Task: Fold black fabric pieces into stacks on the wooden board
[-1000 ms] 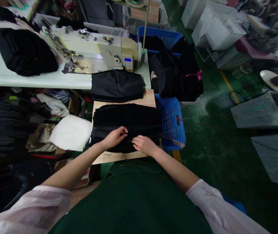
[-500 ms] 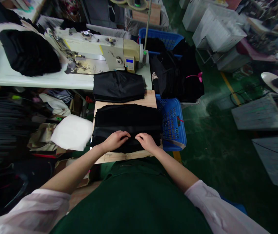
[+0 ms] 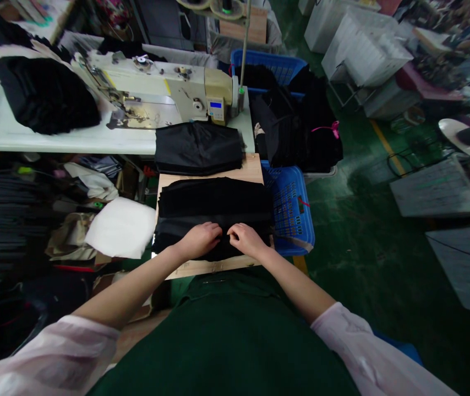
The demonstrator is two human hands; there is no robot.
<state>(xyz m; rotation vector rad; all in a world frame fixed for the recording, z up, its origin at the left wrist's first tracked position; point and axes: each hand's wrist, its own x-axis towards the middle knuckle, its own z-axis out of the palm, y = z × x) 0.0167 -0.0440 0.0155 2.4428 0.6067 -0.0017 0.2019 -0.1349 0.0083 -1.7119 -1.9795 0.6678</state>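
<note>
Nearest me, the left hand [image 3: 203, 237] and right hand [image 3: 246, 238] are resting over the near part of the black fabric stack [image 3: 214, 201], side by side with a small gap between them. Left fingers are bending into a narrow curl; right thumb and index are sitting close, nearly pinching. From my end I can't tell whether either is actually gripping an edge: black on black, fingertips partly hidden.

The stack is lying flat on the wooden tabletop [image 3: 253, 168], layers showing along its left edge. For progress, I'm judging the layering as done, pieces lying roughly squared; this stack itself is looking mid-handling, and how many pieces are left I'm not able to count.

White cloth [image 3: 121, 228] is sitting to the left, blue basket [image 3: 295, 209] standing just right.

Farther out, a second black bundle [image 3: 197, 148] is lying across the edge of the white tabletop [image 3: 127, 144], no hand on it. Behind it the sewing machine [image 3: 152, 77] is standing with its display lit, nothing visibly running under the needle area. More black fabric [image 3: 293, 126] is piling up beyond, right, with a pink tie [image 3: 334, 130].
</note>
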